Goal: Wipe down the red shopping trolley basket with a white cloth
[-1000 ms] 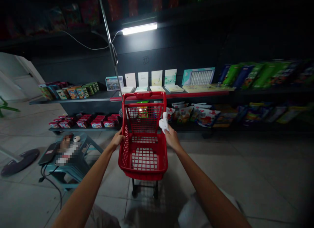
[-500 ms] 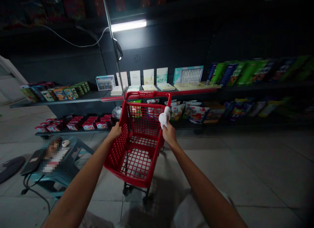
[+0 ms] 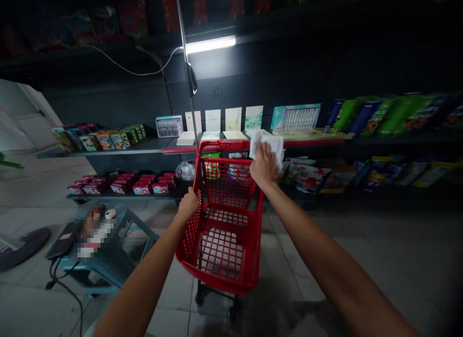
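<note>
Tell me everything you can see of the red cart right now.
The red cart is a small shopping trolley, plastic by its look, with mesh walls and floor and a handle bar at the far end. It stands upright and empty on dark wheels on the tiled floor. The left hand grips its left rim; the right hand presses a white cloth against the bar's right end.

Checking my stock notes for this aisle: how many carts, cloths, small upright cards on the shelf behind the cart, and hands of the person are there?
red cart: 1
white cloth: 1
upright cards: 4
hands: 2, the left hand on the cart's side rim and the right hand on the cloth
Total: 8
</note>
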Tool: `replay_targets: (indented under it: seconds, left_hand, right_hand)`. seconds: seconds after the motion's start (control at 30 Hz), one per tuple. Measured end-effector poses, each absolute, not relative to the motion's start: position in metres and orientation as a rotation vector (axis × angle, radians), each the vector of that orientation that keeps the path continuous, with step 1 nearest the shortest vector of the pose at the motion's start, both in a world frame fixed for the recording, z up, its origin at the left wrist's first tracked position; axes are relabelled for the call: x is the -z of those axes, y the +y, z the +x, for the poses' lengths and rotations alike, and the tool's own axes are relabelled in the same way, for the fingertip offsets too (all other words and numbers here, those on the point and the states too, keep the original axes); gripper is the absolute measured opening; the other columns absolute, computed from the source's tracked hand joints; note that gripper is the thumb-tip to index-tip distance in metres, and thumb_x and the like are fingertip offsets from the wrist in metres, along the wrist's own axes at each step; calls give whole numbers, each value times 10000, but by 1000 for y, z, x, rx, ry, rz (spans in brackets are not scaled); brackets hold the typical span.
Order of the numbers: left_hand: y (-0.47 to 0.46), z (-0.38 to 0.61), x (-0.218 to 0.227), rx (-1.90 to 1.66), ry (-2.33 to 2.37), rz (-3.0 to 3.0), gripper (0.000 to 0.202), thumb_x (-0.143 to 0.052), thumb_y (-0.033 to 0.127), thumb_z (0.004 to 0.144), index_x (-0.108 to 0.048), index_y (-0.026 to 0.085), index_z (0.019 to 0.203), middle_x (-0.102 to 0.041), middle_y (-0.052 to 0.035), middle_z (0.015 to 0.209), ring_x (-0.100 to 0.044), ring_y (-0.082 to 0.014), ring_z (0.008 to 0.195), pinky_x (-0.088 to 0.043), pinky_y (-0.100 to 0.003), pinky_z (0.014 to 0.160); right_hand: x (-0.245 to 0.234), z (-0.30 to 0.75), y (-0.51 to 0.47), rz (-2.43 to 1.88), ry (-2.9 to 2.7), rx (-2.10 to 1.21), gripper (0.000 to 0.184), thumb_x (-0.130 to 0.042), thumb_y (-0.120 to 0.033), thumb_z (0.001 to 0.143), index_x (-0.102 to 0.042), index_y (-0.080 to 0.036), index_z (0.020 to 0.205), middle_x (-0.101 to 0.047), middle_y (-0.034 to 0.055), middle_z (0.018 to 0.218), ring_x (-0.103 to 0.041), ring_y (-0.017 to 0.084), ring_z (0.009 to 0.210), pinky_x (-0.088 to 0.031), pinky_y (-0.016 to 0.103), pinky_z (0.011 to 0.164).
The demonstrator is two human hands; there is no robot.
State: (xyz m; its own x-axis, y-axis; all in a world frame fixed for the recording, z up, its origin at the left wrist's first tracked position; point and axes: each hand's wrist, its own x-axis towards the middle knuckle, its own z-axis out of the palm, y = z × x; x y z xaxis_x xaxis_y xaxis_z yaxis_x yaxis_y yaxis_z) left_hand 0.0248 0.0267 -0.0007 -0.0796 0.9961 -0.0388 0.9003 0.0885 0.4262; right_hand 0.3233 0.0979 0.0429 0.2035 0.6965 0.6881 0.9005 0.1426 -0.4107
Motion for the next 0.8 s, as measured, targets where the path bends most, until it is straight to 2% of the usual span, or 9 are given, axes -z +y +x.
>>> replay_targets:
  seconds: [0.07, 0.13, 0.37, 0.53, 0.63, 0.8]
  left_hand:
    - [26, 26, 2, -428, 2050, 1887, 277, -381, 250, 961, -430, 150, 1215, -672, -258, 1164, -674, -356, 1097, -482, -434, 899]
    - [24, 28, 3, -430, 2053, 1870, 277, -398, 245, 954, -430, 158, 1215, -674, -246, 1170, -673, -341, 1104, -482, -421, 903]
    - [17, 32, 2, -436, 2061, 1825, 301, -463, 268, 943, -419, 176, 1226, -666, -238, 1200, -665, -348, 1124, -479, -424, 899]
    - [9, 35, 1, -440, 2075, 1796, 360, -528, 326, 915, -415, 170, 1220, -667, -250, 1193, -661, -375, 1122, -482, -431, 889]
    - [5, 38, 0, -451, 2084, 1782, 332, -493, 300, 928, -411, 175, 1225, -673, -243, 1185, -663, -356, 1126, -480, -416, 893]
    - [4, 43, -1, -441, 2078, 1780, 303, -407, 212, 943, -415, 175, 1243, -667, -236, 1198, -667, -345, 1115, -480, -422, 898]
  right_hand:
    - [-34, 299, 125, -1658, -1629, 188, 675, -394, -96, 849, -376, -67, 1523, -391, 201, 1563, -296, 303, 1484, -166, 560, 1218]
    - [-20, 268, 143, -1666, -1686, 150, 673, -421, -88, 830, -410, -49, 1502, -424, 212, 1538, -321, 316, 1468, -129, 574, 1218]
    - [17, 184, 148, -1376, -1939, 320, 675, -320, -65, 907, -296, -108, 1580, -192, 110, 1665, -79, 217, 1556, 16, 503, 1257]
    - [44, 188, 149, -1311, -2010, 335, 678, -255, -46, 948, -209, -179, 1611, -145, 38, 1679, -37, 168, 1560, 4, 488, 1270]
    - [65, 193, 151, -1260, -2109, 308, 653, -269, -72, 968, -222, -191, 1608, -207, 27, 1665, -99, 175, 1554, -12, 480, 1277]
    - [114, 195, 140, -1350, -2265, 74, 645, -327, -50, 935, -380, -221, 1554, -393, 46, 1587, -367, 221, 1461, -114, 473, 1272]
